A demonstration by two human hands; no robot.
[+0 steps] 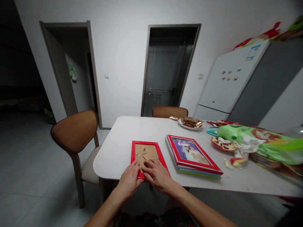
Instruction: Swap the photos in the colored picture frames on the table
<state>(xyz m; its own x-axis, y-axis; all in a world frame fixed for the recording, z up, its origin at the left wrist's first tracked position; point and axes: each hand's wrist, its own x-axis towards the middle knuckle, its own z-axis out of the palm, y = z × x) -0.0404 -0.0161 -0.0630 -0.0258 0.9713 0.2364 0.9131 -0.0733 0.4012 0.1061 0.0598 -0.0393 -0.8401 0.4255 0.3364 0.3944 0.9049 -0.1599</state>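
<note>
Both hands were right up at the near edge of the table, not far along from its rounded near left corner. The left hand was on the near left corner of a red frame, fingers bent and close together. The right hand was just beside it, fingers part-curled over the near end of the backing board. Can't tell if either was really gripping or just pressing, since the undersides were hidden.

The frame lay flat, back side up, its near end by the table's near edge. Little metal fittings sat on the board, plus a couple of short dark lines I couldn't make out.

Well right of the left edge was a stack of frames, near the red one but apart, with a group photo face up on top. Towards the right end: an open pomegranate, crumpled tissue and a big green packet. Up by the far edge, a plate held wrapped snacks.

Past the table's left edge stood a wooden chair, with a second chair behind the far edge. Furthest back: white fridge, two doorways.
</note>
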